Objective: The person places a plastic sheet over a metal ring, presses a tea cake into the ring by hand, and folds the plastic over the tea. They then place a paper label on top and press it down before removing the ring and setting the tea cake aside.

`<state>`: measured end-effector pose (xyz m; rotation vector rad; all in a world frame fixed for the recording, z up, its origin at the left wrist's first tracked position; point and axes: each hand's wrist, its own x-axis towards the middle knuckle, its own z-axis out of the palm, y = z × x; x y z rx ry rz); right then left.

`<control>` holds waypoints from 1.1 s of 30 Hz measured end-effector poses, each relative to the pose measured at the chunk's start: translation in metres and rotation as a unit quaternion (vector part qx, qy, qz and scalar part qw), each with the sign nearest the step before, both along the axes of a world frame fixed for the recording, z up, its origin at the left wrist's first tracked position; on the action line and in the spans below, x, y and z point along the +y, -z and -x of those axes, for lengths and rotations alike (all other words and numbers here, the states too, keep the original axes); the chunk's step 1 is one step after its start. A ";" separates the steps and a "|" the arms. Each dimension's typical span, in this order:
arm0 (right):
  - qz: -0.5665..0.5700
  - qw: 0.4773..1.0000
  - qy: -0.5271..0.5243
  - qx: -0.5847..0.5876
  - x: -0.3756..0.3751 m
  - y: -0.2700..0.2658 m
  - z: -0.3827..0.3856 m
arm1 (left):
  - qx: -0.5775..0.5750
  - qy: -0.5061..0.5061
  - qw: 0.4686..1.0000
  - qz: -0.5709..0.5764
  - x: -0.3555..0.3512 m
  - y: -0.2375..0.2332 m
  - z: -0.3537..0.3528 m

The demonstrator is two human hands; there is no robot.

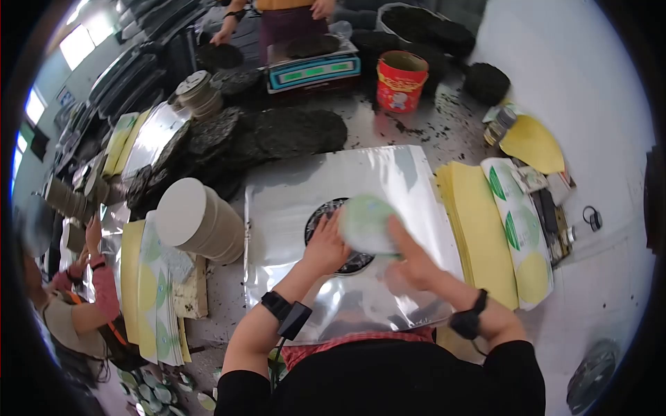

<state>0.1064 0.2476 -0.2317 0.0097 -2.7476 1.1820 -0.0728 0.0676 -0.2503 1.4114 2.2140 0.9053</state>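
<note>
Under my left hand (pixel 326 248), fingers apart: black disc (pixel 356 264); just beside it, right hand (pixel 415 260) clamps blurred pale-green disc (pixel 368 223).

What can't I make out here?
All in the head view:
- Pale green disc: print lost to motion blur.
- Right hand: its hold on that disc, motion blur.
- Dark disc: middle behind left hand and pale green disc.
- Scale: digits too small.
- Far worker: head beyond top edge.

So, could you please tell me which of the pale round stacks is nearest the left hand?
The large stack, left of the silver sheet; the back stack near the scale and the far-left stacks by another person are farther.
</note>
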 end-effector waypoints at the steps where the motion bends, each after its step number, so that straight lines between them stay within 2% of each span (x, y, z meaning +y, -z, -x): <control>1: -0.048 0.994 -0.051 0.079 -0.019 0.013 0.027 | -0.086 0.023 0.996 0.003 0.000 -0.011 0.002; 3: -0.197 0.977 -0.079 -0.031 -0.034 0.007 0.050 | 0.021 0.026 0.999 -0.007 -0.004 0.018 0.003; 5: -0.339 0.920 -0.136 -0.146 -0.031 -0.011 0.059 | 0.109 0.036 0.993 -0.016 -0.008 0.028 0.006; 6: -0.347 0.910 -0.133 -0.186 -0.038 -0.031 0.065 | 0.141 0.039 0.989 -0.021 -0.008 0.026 0.006; 7: -0.218 0.965 -0.091 -0.114 -0.044 -0.024 0.074 | 0.173 0.046 0.984 -0.023 -0.009 0.024 0.004; 8: -0.084 0.995 -0.044 -0.037 -0.049 -0.006 0.084 | 0.122 0.023 0.991 -0.042 -0.010 0.021 0.004; 9: 0.053 0.998 0.004 0.041 -0.053 0.017 0.093 | 0.021 0.011 0.997 -0.074 -0.009 0.024 0.006; 10: 0.046 0.998 0.040 0.033 -0.055 0.047 0.100 | -0.079 -0.004 0.991 -0.104 -0.007 0.029 0.010; 11: -0.046 0.998 0.028 0.025 -0.057 0.045 0.103 | -0.176 -0.020 0.975 -0.132 -0.007 0.031 0.015; 12: -0.136 0.990 0.014 0.016 -0.061 0.040 0.104 | -0.408 -0.174 0.858 -0.259 -0.007 0.027 0.019; 14: -0.286 0.958 -0.026 -0.023 -0.075 0.034 0.101 | -0.181 -0.121 0.952 -0.215 -0.022 0.015 0.012; 16: -0.348 0.932 -0.046 -0.093 -0.086 0.017 0.112 | 0.057 -0.054 0.982 -0.171 -0.029 0.000 0.004; 18: -0.365 0.922 -0.067 -0.105 -0.085 0.029 0.111 | 0.080 0.055 0.992 -0.079 -0.023 0.015 0.006; 19: -0.374 0.917 -0.078 -0.111 -0.084 0.034 0.111 | 0.096 0.106 0.989 -0.033 -0.018 0.002 0.013; 20: -0.352 0.923 -0.083 -0.128 -0.081 0.035 0.113 | -0.097 0.117 0.988 -0.007 -0.018 -0.017 0.032; 21: -0.328 0.929 -0.087 -0.148 -0.082 0.034 0.111 | -0.051 0.030 0.998 -0.028 -0.017 -0.011 0.049; 23: -0.312 0.941 -0.069 -0.108 -0.083 0.030 0.108 | 0.041 -0.154 0.984 -0.077 -0.013 0.022 0.073; 25: -0.311 0.945 -0.057 -0.085 -0.084 0.035 0.108 | 0.051 -0.178 0.982 -0.027 -0.006 0.025 0.064; 26: -0.302 0.953 -0.028 -0.002 -0.084 0.043 0.103 | 0.063 -0.183 0.981 -0.002 0.000 0.022 0.066; 29: -0.237 0.961 -0.064 -0.126 -0.079 0.006 0.101 | 0.239 -0.018 0.969 -0.054 0.001 -0.058 0.026; 30: -0.172 0.979 -0.100 0.051 -0.069 0.010 0.100 | 0.277 -0.008 0.961 0.019 0.001 -0.081 0.021; 31: -0.097 0.987 -0.042 0.123 -0.059 -0.011 0.093 | 0.223 -0.034 0.973 0.047 -0.011 -0.112 0.028; 33: 0.063 0.963 0.058 0.255 -0.047 -0.066 0.075 | 0.127 -0.109 0.979 0.118 -0.053 -0.152 0.067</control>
